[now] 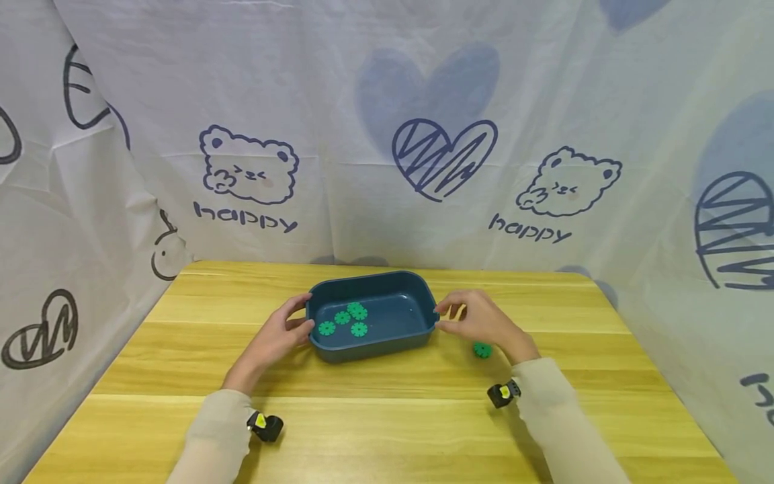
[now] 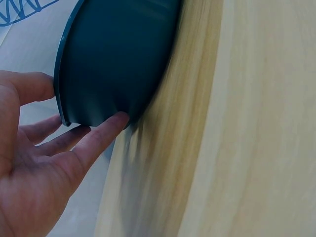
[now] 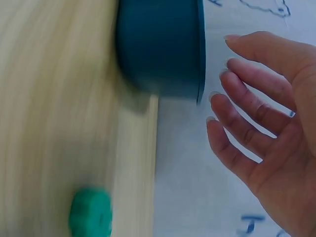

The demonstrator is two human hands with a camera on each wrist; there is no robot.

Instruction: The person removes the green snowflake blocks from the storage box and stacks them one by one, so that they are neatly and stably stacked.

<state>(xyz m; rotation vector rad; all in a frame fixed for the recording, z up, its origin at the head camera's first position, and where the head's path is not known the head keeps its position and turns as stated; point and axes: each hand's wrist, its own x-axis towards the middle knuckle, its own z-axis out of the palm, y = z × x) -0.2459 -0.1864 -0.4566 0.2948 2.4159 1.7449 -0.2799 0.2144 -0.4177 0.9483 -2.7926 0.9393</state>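
Observation:
A dark blue rectangular bin (image 1: pixel 375 347) stands on the table with several green notched snowflake discs (image 1: pixel 359 329) inside, mostly toward its left half. At its left end is my left hand (image 1: pixel 275 339). In the left wrist view, fingertips (image 2: pixel 118 118) touch the bin's outer end near the base, and another digit meets the rim. Close by the right end is my right hand (image 1: pixel 480 319); the right wrist view shows its loosely bent fingers (image 3: pixel 252 101) apart from the bin, holding nothing. Another green notched piece (image 1: pixel 482 349) lies on the table beneath the right wrist.
The wooden table (image 1: pixel 375 430) reaches back to a white cloth (image 1: pixel 338 121) printed with hearts and bears. Cloth also hangs along both sides. Each wrist wears a small black camera (image 1: pixel 265 426) on a strap.

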